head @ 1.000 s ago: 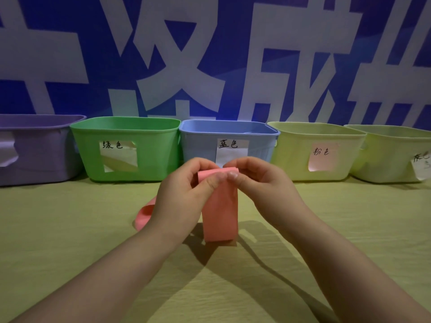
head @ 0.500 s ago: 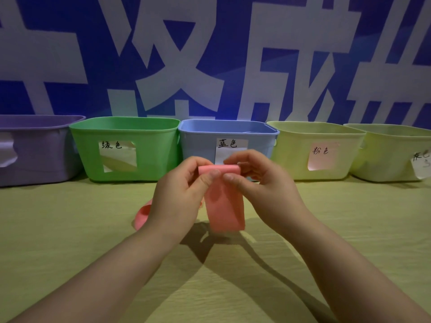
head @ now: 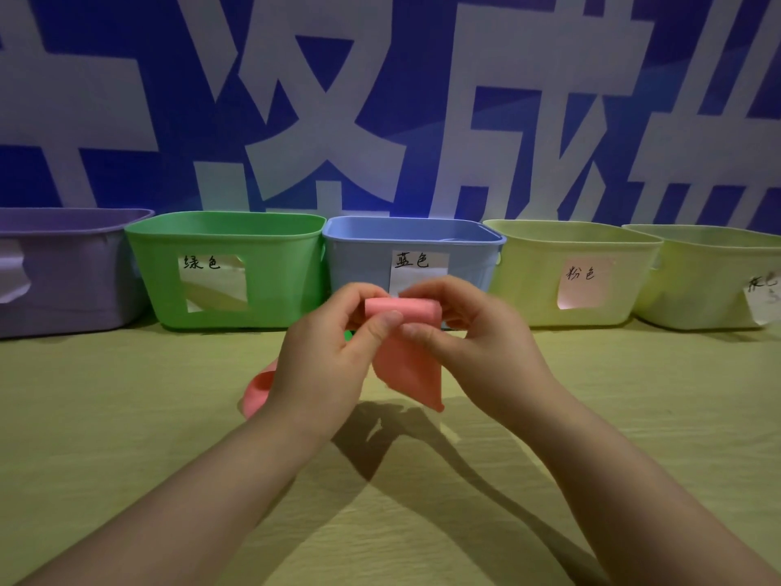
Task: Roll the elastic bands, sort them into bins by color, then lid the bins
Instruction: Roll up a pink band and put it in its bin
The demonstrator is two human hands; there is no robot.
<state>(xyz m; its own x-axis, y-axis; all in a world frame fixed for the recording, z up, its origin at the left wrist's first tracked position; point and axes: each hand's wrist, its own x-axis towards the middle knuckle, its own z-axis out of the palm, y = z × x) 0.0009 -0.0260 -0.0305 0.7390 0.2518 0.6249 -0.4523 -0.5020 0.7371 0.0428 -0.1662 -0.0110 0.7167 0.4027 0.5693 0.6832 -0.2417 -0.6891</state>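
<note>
1. The pink band (head: 408,370) is held up over the table (head: 126,437), near the middle and just in front of the blue bin (head: 359,268). Its top end is wound into a short roll, and the rest hangs down as a flat tail.
2. The left hand (head: 325,357) and right hand (head: 477,348) are close together, and both pinch the roll. The thumbs are on the near face and the fingers curl behind it.
3. Compared with a second ago, the roll is thicker and the tail is shorter. The tail now slants to a point at its lower right, and both hands sit slightly higher. The bins have not moved.
4. A pink curve (head: 258,391) shows on the table left of the left wrist (same band or another, I cannot tell).
5. Handwritten labels:
   - The green bin (head: 279,281) reads 绿色.
   - The blue bin reads 蓝色.
   - The yellow-green bin (head: 528,289) reads 粉色.
   - The last bin (head: 697,289), far right, has a paper tag cut by the frame edge, so only part of its writing can be read.
   - The purple bin (head: 76,281), far left, carries a torn white paper with no writing in view.
6. All five bins stand open-topped in a row along the far edge of the table. Their insides are mostly hidden from this angle. The green bin's cut-out window shows something pale (unclear what).
7. Behind them hangs a blue banner (head: 63,78) with large white characters, cropped too much to read.
</note>
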